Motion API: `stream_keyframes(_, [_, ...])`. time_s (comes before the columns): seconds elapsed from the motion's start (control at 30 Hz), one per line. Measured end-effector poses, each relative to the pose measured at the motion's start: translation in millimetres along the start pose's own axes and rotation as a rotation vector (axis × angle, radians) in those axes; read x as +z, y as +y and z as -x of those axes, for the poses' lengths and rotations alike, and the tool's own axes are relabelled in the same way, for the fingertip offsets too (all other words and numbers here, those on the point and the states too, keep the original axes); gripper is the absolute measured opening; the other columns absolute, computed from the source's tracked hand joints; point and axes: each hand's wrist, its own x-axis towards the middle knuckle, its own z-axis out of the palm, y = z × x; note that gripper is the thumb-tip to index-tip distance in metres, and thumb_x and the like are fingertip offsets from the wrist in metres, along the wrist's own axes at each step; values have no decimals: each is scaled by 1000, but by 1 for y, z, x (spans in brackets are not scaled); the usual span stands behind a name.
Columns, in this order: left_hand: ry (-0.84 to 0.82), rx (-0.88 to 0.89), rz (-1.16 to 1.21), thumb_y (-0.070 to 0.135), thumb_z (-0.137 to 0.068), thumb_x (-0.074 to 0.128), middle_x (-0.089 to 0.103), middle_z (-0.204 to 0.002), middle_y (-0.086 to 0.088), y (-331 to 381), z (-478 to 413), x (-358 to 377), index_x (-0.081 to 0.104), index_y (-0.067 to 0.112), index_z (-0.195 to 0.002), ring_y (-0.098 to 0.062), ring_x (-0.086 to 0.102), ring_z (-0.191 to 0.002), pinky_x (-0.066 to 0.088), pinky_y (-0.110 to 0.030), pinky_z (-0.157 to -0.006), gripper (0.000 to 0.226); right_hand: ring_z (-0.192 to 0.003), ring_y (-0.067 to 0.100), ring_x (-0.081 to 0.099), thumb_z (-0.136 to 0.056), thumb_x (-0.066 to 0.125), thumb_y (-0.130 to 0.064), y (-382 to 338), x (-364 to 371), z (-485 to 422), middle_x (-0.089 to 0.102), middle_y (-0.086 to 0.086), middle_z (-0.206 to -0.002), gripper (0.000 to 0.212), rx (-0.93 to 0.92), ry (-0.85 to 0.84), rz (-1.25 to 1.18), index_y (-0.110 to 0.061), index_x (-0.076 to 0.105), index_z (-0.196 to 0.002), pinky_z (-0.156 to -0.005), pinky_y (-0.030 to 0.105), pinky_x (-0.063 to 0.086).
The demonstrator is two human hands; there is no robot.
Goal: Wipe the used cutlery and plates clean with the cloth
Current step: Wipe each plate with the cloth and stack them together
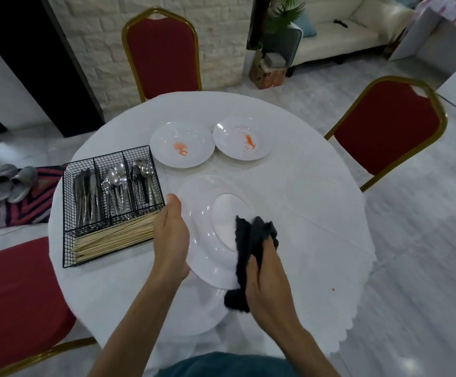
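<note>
My left hand [170, 235] grips the left rim of a white plate [207, 213], which is tilted up above the table. My right hand [266, 270] is shut on a black cloth [250, 240] that presses on the plate's lower right part. Under it, another white plate [194, 314] lies flat near the table's front edge. Two white plates with orange stains rest farther back: one [182, 144] to the left, one [242, 138] to the right. A black wire caddy [107, 202] at the left holds knives, forks, spoons and chopsticks.
The round table [316, 213] carries a white cloth with a small orange spot [333, 289] near its right edge. Red chairs with gold frames stand at the back [161, 53], right [387, 126] and front left [11, 295]. Grey shoes [14, 182] lie on a striped rug.
</note>
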Motion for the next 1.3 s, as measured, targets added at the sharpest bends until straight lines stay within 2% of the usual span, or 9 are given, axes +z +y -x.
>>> stream_keyframes(0.13, [-15,-63,38,77,-80,49,67,-127,4,-11,2,9,61,26,-128,-21,63,-117,49,-49,-103,71,-155,8,11,-105,36,-36,-24,4,3,22,-2,-167,54,-250,61,255,-18,26,-154,-126,39,18])
stream_keyframes(0.27, [-119,8,-134,48,-105,37,72,-91,4,-17,22,24,65,19,-87,-14,69,-91,54,-35,-85,44,-154,16,22,-104,43,-36,-39,0,-25,32,5,-163,53,-340,70,315,-13,31,-150,-125,41,22])
stream_keyframes(0.37, [-190,137,-275,45,-107,32,76,-94,2,-27,34,25,71,19,-97,-14,71,-94,56,-33,-84,48,-145,17,37,-103,44,-39,-39,-7,-50,46,1,-152,47,-252,29,262,-17,39,-144,-120,40,30])
stream_keyframes(0.47, [-223,143,-324,51,-105,32,74,-94,0,-35,36,21,68,16,-96,-13,68,-93,53,-37,-87,51,-108,15,60,-102,45,-44,-32,-15,-65,62,-7,-116,25,-25,-43,101,-27,45,-122,-88,30,46])
stream_keyframes(0.6, [-173,37,-271,52,-104,35,48,-74,19,-29,38,13,48,31,-76,5,45,-66,36,-17,-69,37,-86,17,63,-105,35,-50,-14,-22,-67,64,-3,-95,27,244,-84,-25,-25,43,-108,-67,28,44])
stream_keyframes(0.7, [-148,-39,-181,45,-105,39,49,-80,27,-19,35,7,48,37,-78,9,46,-76,38,-21,-90,30,-84,13,63,-106,33,-47,-2,-21,-52,64,-2,-94,28,306,-94,-27,-22,43,-108,-65,28,45])
stream_keyframes(0.8, [-85,-87,-104,50,-103,41,59,-108,16,-18,24,-2,60,29,-119,-6,56,-106,39,-35,-108,32,-83,11,62,-106,34,-43,5,-18,-36,64,-2,-95,24,308,-82,-22,-21,42,-110,-64,25,43])
stream_keyframes(1.03, [25,-149,-13,71,-88,47,60,-138,3,-24,10,-5,50,28,-143,-27,58,-125,46,-55,-106,70,-109,9,58,-106,39,-37,4,-8,-11,59,-12,-119,22,172,4,-41,-30,42,-126,-96,31,47])
stream_keyframes(1.3, [21,-177,0,68,-91,45,63,-131,-1,-20,12,5,51,25,-141,-28,62,-118,50,-54,-101,65,-133,6,43,-104,35,-38,-21,-10,-7,47,-13,-145,44,-91,50,88,-26,39,-146,-114,35,38])
